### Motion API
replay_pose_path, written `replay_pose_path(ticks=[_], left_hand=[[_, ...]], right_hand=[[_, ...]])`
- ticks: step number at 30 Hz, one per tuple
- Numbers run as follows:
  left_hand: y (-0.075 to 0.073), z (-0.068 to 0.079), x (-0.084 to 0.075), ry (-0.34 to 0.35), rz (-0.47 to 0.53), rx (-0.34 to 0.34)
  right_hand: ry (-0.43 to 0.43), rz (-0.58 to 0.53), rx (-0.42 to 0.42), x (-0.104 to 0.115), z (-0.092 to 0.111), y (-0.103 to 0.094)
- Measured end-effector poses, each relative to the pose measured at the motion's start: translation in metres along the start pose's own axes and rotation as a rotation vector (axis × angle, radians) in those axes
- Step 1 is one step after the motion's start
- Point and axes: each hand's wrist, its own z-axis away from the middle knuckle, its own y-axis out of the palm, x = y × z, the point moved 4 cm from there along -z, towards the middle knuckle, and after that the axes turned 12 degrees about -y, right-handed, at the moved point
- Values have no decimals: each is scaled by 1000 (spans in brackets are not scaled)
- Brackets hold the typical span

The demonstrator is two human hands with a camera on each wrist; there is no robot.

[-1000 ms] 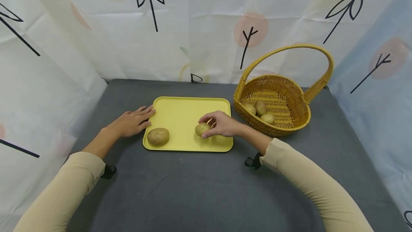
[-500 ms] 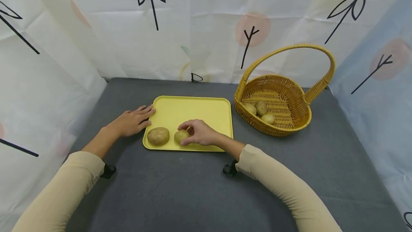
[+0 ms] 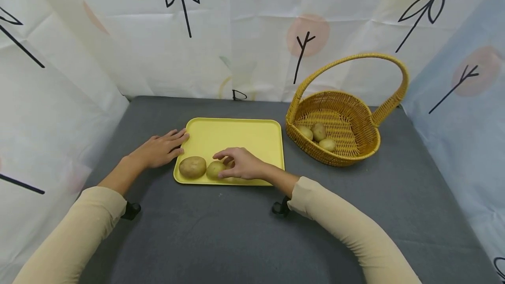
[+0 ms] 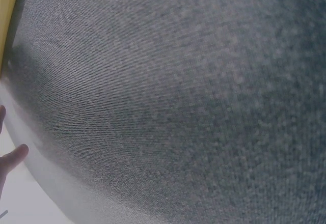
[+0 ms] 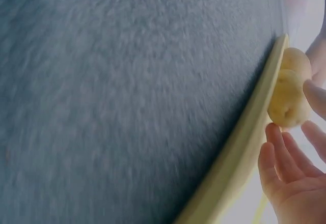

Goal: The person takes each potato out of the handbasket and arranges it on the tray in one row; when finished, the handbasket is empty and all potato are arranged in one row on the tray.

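On the yellow tray [image 3: 236,131], a larger brown potato [image 3: 192,167] lies in the near left corner. A smaller, paler potato [image 3: 214,169] sits right beside it, seemingly touching. My right hand [image 3: 243,164] hovers at the smaller potato's right side, fingers loosely bent and spread. In the right wrist view, the fingers [image 5: 285,158] stand slightly off the smaller potato [image 5: 288,104], with the thumb near its upper side. My left hand [image 3: 159,150] lies flat with extended fingers at the tray's left edge. Only its fingertips [image 4: 14,158] show in the left wrist view.
A yellow wicker basket [image 3: 351,133] with a tall arched handle stands right of the tray. Inside it, at the left, are three potatoes [image 3: 327,145]. Dark grey cloth [image 3: 221,231] covers the table. A patterned white curtain [image 3: 252,47] hangs behind and at both sides.
My right hand has carried the smaller potato leftward across the tray, set it beside the larger one and loosened its fingers from it. My left hand has stayed in place.
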Motion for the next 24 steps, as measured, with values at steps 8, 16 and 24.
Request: replay_pose_path(ticks=[8, 16, 24], left_hand=[[1, 0, 2, 7, 0, 3], [0, 1, 4, 20, 11, -21], [-1, 3, 1, -1, 7, 7]], right_hand=[[10, -63, 62, 13, 26, -30], [21, -90, 113, 36, 69, -93], [98, -62, 102, 43, 117, -155]])
